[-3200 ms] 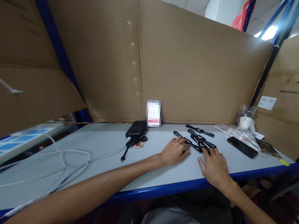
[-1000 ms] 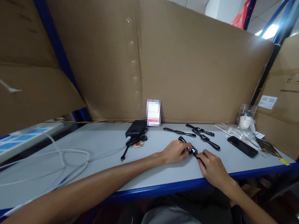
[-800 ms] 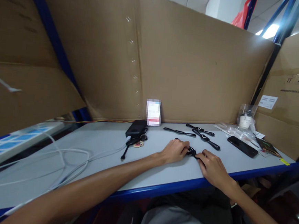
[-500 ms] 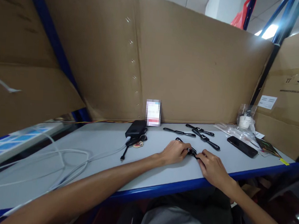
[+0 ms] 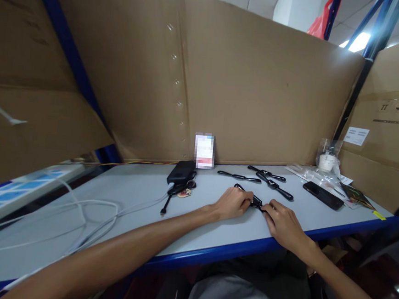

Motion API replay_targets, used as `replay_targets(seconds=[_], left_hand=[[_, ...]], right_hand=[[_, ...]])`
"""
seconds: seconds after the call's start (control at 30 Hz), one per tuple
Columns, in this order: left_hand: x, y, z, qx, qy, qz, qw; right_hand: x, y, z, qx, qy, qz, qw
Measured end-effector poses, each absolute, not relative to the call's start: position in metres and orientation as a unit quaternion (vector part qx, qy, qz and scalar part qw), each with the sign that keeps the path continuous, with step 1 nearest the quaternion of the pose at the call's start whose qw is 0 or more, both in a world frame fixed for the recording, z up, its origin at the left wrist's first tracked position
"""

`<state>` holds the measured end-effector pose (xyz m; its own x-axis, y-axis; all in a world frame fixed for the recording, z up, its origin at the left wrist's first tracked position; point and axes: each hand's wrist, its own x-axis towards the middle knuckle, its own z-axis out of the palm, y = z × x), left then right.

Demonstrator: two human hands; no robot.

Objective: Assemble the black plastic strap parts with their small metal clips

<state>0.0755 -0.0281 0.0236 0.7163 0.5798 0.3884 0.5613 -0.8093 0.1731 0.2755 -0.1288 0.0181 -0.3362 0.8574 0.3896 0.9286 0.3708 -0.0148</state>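
Observation:
Low over the table, my left hand (image 5: 235,201) is closed on a black wristwatch (image 5: 256,201) that looks like a smartwatch. Its square middle shows between my hands, and one strap end sticks out behind the left fingers. My right hand (image 5: 282,222) pinches the nearer strap end, its fingertips partly hiding it. Just beyond lie two similar black watches, one (image 5: 274,186) in front and another (image 5: 267,173) behind it, each with a white mark on its face. A third black watch (image 5: 239,176) rests edge-on to their left.
A propped, lit phone (image 5: 205,151) leans at the back by a black power bank (image 5: 181,172) with keys. White cables (image 5: 111,216) cross the left side near a power strip (image 5: 23,191). A dark phone (image 5: 323,196) and plastic bags (image 5: 316,177) lie at right. Cardboard (image 5: 241,93) walls the back.
The fingers of my left hand have shifted slightly left and curled, uncovering more of the watch's middle. My right hand stays nearly still.

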Motion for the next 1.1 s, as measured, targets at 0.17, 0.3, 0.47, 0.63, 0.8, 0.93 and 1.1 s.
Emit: replay_targets(seconds=[0.17, 0.3, 0.47, 0.63, 0.8, 0.93, 1.1], left_hand=[[0.0758, -0.0284, 0.0237, 0.926, 0.301, 0.228, 0.028], [0.076, -0.0272, 0.0229, 0.912, 0.345, 0.223, 0.016], [0.076, -0.0278, 0.0241, 0.926, 0.296, 0.23, 0.034], [0.0753, -0.0267, 0.0237, 0.921, 0.315, 0.226, 0.03], [0.0744, -0.027, 0.0229, 0.931, 0.258, 0.249, 0.066], [0.0739, -0.026, 0.0235, 0.917, 0.283, 0.27, 0.075], [0.0762, -0.0276, 0.0254, 0.924, 0.309, 0.223, 0.039]], right_hand=[[0.276, -0.1283, 0.0174, -0.551, -0.811, -0.104, 0.169], [0.2759, -0.1288, 0.0178, -0.549, -0.812, -0.104, 0.167], [0.2763, -0.1284, 0.017, -0.549, -0.812, -0.106, 0.17], [0.2756, -0.1282, 0.017, -0.55, -0.811, -0.105, 0.169], [0.2754, -0.129, 0.0182, -0.555, -0.808, -0.102, 0.169], [0.2761, -0.1283, 0.0172, -0.55, -0.811, -0.103, 0.171], [0.2757, -0.1281, 0.0171, -0.554, -0.808, -0.106, 0.17]])
